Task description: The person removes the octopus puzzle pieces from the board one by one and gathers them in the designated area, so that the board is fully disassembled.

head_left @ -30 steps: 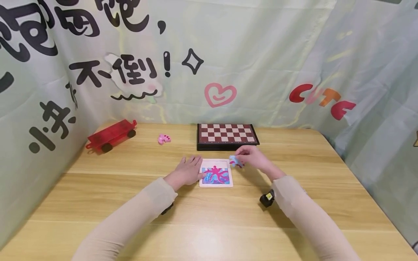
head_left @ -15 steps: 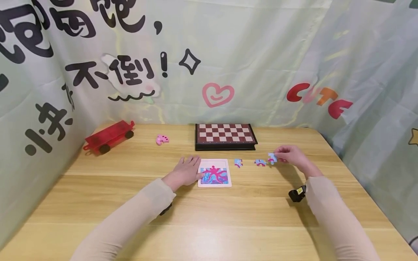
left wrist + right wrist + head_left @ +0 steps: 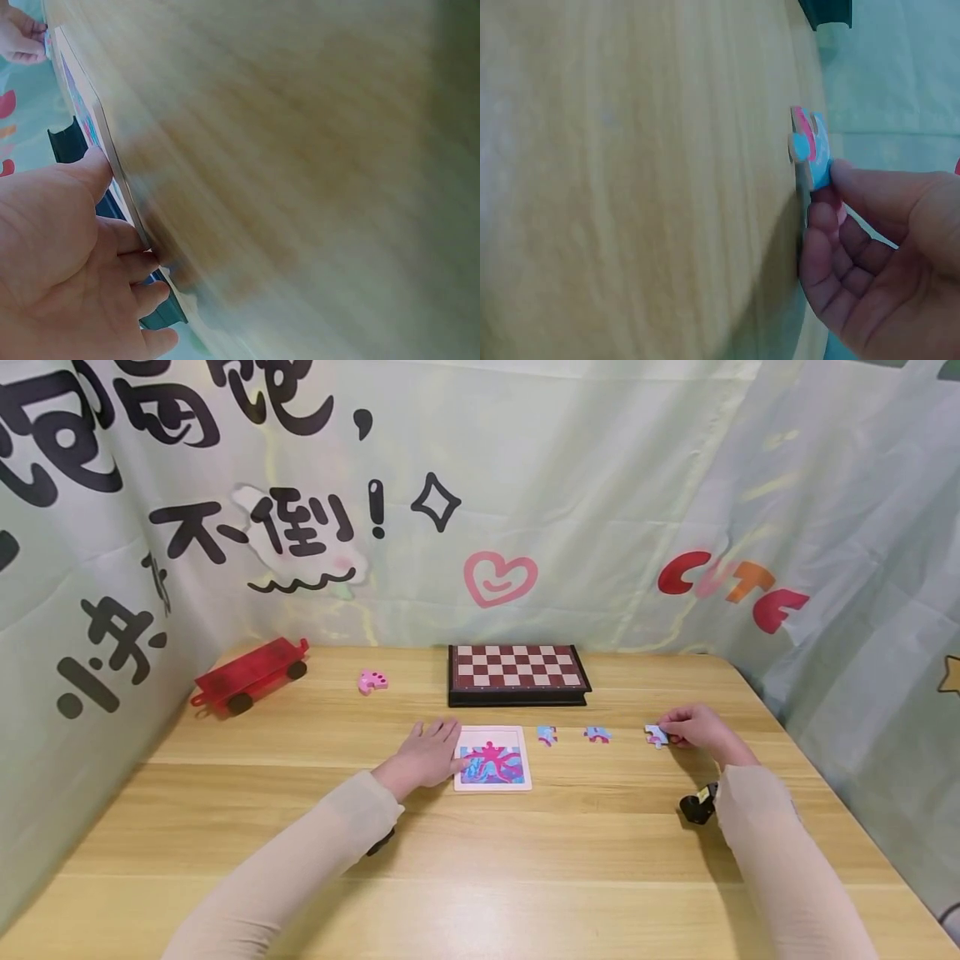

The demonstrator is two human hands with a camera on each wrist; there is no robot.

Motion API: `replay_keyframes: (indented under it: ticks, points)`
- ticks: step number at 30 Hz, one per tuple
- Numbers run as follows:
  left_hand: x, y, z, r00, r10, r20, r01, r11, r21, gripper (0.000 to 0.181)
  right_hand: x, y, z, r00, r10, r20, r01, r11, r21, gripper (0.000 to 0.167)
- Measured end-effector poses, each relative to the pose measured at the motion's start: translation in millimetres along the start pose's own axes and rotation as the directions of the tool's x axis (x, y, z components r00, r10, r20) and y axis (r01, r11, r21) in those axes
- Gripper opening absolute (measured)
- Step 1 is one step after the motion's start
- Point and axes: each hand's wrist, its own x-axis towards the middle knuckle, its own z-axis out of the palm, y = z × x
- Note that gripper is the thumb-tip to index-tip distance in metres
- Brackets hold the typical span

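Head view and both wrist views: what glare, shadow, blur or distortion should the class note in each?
Head view: pale glare on the near part of the table, a shadow beside the right sleeve; left wrist view: wood smeared and hazy, left hand clearer; right wrist view: slanting shadow near the right hand, table edge looks bowed.

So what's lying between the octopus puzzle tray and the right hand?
In the head view, two loose puzzle pieces lie between the tray and a third piece, which the right hand pinches.
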Motion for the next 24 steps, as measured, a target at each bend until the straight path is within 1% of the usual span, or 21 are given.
replay_keyframes:
  ticks: [6,17,21,24]
  points:
    - [-0.6,0.8,-1.9,1.0,-0.004,0.002,0.004,1.0,-0.007,0.072,3.8,2.2,-0.9,0.999,0.033,-0.027,-0.034,0.999,-0.042,0.023]
    - [-1.2,0.8,-3.0,1.0,-0.006,0.007,0.006,1.0,-0.01,0.072,5.2,4.4,-0.2,0.999,0.017,-0.043,-0.018,1.0,-0.024,0.023]
    - [-0.9,0.0,-2.2,1.0,0.006,0.002,-0.006,1.0,-0.008,0.072,1.8,-0.1,1.9,0.998,-0.004,-0.067,0.002,0.999,-0.034,0.024]
    - [-1.1,-0.9,-2.0,1.0,0.013,-0.001,-0.013,1.0,-0.014,0.071,-2.6,-10.3,5.8,0.996,-0.017,-0.089,0.012,0.998,-0.06,0.027]
